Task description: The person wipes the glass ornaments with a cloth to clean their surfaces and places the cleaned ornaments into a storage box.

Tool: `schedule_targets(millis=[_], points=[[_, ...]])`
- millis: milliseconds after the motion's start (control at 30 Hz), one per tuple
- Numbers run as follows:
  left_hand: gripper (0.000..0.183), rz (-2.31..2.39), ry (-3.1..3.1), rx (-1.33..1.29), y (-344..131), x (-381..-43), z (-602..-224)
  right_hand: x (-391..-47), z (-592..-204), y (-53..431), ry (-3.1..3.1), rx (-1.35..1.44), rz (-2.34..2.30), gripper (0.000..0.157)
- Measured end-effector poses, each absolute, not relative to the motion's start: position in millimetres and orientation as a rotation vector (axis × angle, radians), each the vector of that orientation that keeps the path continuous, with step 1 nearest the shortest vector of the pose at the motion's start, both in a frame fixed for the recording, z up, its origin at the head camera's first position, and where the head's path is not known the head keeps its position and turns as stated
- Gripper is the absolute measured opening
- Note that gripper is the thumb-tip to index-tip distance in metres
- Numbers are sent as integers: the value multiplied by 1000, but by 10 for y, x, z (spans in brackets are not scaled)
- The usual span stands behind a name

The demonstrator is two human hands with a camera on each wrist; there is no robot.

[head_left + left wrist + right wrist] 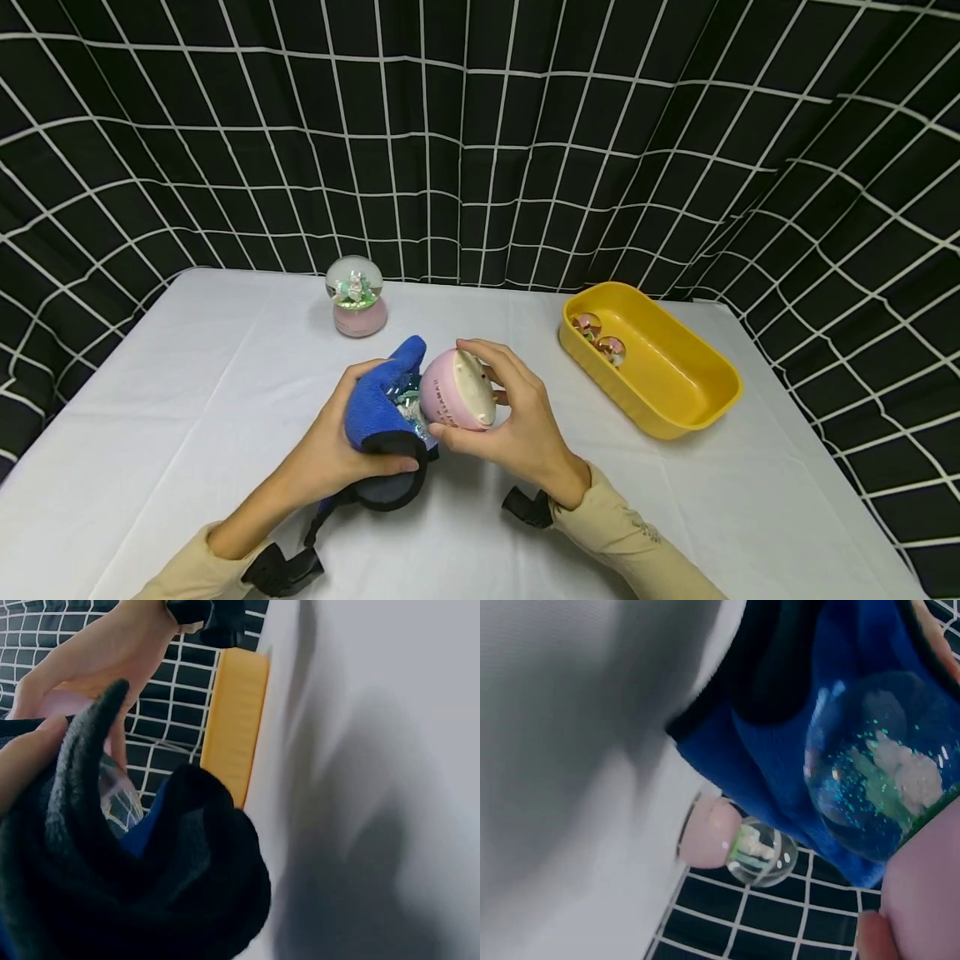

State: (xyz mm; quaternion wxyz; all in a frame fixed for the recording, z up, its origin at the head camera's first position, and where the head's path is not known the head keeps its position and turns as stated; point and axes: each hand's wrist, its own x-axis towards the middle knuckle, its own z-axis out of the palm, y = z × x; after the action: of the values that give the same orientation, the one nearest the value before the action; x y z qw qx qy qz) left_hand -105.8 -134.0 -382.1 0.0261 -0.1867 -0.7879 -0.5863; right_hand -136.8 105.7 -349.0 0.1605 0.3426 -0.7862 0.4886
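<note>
My right hand (517,417) grips the pink base (444,392) of a snow globe by its cream underside, holding it tipped sideways above the table. Glitter floats around a white figure inside its clear ball (881,769). Around that ball my left hand (333,446) holds a blue cloth (371,408) with black edging, the thumb pressing on a dark patch of it. In the left wrist view the folded cloth (150,877) hides most of the globe. A second snow globe (356,296) on a pink base stands upright behind the left hand, touched by neither hand.
At the right of the white table (187,400) sits a yellow tray (675,358). Two small clear balls (611,350) with coloured insides lie at its left end. A black curtain (465,150) with a white grid hangs behind the table and along both sides.
</note>
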Motion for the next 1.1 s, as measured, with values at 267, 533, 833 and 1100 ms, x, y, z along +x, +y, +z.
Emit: schedule_targets(millis=[267, 533, 833, 1100], points=[[94, -2050, -2320, -677, -1386, -1092, -3838, -1386, -3421, 1088, -2125, 1205, 1594, 99], [93, -2124, -2221, -786, -1376, -1079, -3819, -1373, -3438, 1077, -2123, 1132, 1798, 101], [89, -2160, -2204, -815, -1378, -1057, -3818, -1361, -3542, 997, -2325, 1097, 1564, 64], [89, -2080, -2290, -793, -1348, -1049, -3823, -1348, -3552, 983, -2440, 1091, 1619, 63]])
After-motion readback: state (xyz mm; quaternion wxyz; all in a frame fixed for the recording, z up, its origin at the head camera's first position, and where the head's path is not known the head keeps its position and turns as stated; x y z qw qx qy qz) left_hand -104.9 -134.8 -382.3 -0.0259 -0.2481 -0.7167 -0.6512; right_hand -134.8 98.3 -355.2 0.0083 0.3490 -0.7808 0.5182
